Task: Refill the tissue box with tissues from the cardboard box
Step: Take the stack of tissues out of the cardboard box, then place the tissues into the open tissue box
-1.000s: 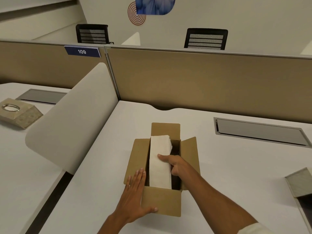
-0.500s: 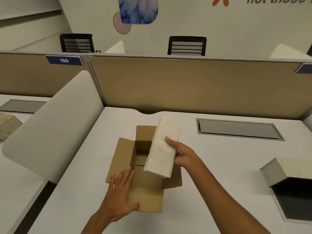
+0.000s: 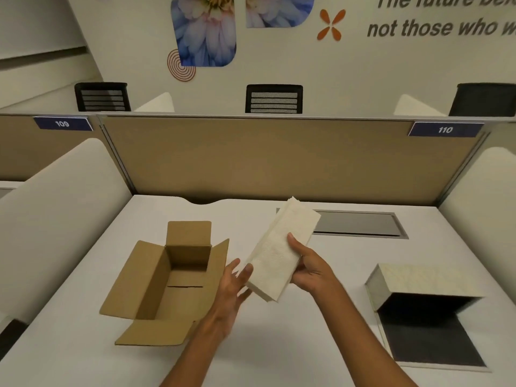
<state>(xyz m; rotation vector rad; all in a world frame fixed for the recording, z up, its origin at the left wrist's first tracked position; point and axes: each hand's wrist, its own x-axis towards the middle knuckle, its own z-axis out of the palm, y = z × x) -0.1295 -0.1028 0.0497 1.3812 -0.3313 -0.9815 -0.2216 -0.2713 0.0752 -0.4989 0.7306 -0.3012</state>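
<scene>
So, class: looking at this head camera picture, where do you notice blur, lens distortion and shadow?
Head view: the wall lettering at top right is smeared; the partition top edge bows, a wide-angle effect; the left hand looks slightly soft beside the tissue stack; lighting is even, with soft shadow inside the cardboard box.

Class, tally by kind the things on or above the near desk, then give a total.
Cardboard box: 1
Tissue stack: 1
Tissue box, open: 1
Hands, left and right: 2
Total: 5
</scene>
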